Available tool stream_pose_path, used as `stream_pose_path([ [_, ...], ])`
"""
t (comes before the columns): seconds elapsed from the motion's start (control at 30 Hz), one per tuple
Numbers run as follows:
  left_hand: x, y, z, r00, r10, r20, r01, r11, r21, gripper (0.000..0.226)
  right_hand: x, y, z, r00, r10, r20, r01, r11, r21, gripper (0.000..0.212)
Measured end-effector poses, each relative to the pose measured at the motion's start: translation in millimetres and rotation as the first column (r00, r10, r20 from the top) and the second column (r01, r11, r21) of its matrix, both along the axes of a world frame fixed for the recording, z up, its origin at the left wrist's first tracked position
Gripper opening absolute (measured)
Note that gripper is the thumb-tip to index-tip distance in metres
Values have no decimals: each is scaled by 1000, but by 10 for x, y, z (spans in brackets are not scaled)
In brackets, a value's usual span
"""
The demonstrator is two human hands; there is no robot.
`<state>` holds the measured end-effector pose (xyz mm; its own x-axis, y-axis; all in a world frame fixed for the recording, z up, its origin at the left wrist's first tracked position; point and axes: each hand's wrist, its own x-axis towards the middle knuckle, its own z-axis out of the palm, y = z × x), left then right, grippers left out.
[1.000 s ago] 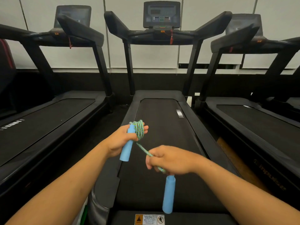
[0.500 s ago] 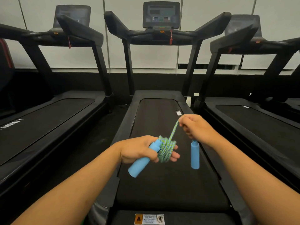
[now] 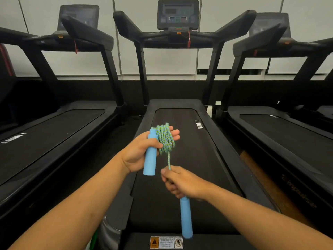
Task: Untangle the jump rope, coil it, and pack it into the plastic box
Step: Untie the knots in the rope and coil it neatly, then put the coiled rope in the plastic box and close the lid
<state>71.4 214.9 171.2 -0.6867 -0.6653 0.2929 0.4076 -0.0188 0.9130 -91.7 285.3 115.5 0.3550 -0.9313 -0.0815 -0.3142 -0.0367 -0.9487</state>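
The jump rope has a green-and-blue braided cord and two light blue foam handles. My left hand [image 3: 140,152] grips one handle [image 3: 150,159] upright, and several turns of cord [image 3: 164,138] are wound around its straight fingers. A short taut stretch of cord runs down to my right hand [image 3: 182,183], which pinches it just above the second handle [image 3: 186,218]. That handle hangs below my right fist. No plastic box is in view.
I stand at the rear end of the middle treadmill [image 3: 180,159], over its black belt. Two more treadmills [image 3: 45,134] [image 3: 281,130] flank it. The console and handrails [image 3: 177,17] rise ahead. A warning sticker [image 3: 166,242] sits on the near end.
My right hand swung from up at the right down to below the left hand, laying another turn of cord onto the coil. My left hand turned its handle upright and rose.
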Motion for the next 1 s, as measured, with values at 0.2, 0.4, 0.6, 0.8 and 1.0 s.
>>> stream_pose_path([
  [0.2,83,-142,-58,986,165,-19,-164,986,18,66,14,92,164,999,16,29,-18,999,51,17],
  [0.4,166,-283,-158,906,407,113,-397,912,-98,67,-150,230,461,991,100,-91,-93,992,82,6],
  [0.6,156,-156,-279,615,519,593,-79,789,-609,34,-421,295,946,829,-35,-558,-132,957,-257,26],
  [0.8,1,83,-130,710,130,693,226,889,-399,44,-746,149,1056,752,-310,-582,-40,859,-510,28],
  [1.0,-34,191,-1,891,-249,379,317,940,-127,39,-899,-87,668,975,-105,-196,17,915,-404,29],
])
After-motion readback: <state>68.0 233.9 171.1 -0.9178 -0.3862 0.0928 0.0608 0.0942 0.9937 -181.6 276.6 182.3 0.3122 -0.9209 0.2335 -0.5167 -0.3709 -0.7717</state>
